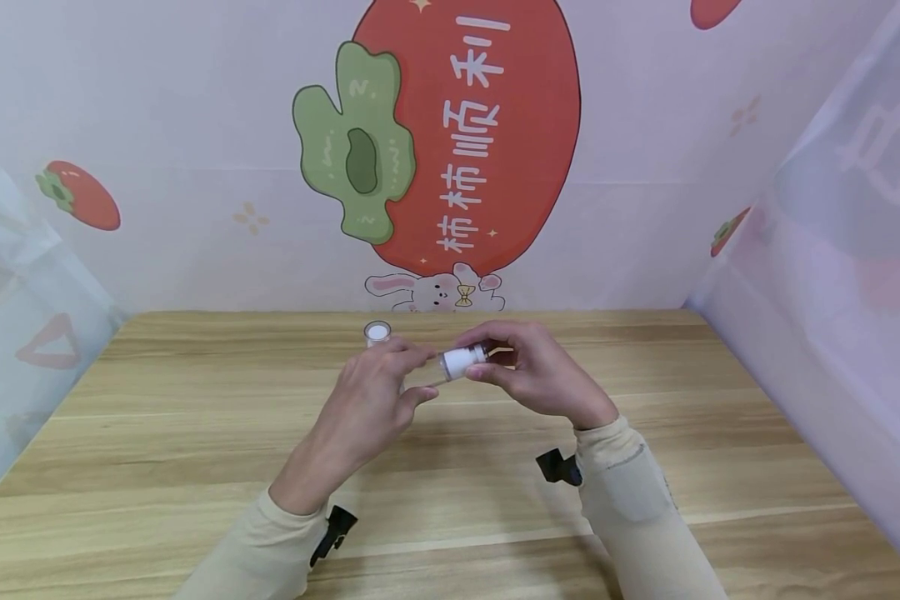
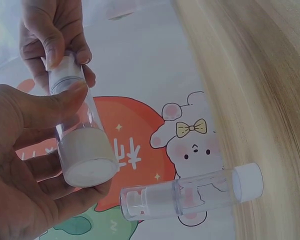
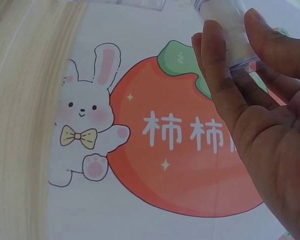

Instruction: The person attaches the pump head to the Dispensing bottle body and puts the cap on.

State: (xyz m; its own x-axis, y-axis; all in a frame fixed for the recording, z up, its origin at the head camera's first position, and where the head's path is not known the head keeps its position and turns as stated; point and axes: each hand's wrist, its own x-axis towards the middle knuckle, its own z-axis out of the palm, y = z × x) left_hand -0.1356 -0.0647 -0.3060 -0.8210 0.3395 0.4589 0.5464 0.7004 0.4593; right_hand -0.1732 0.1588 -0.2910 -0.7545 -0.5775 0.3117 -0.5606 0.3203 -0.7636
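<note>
My left hand holds a clear pump bottle by its body, above the table. The bottle is tilted, with its white collar towards my right hand. In the left wrist view its white base faces the camera, and the left thumb lies along the clear wall. My right hand pinches the collar end between thumb and fingers; those fingers partly hide the top. A second clear bottle stands upright on the table beyond my left hand, with a white base and a clear cap over its white pump head.
The wooden table reaches back to a pale printed backdrop with a large red persimmon and a rabbit. Similar sheets hang at the left and right sides. Each sleeve carries a small black mount at the wrist.
</note>
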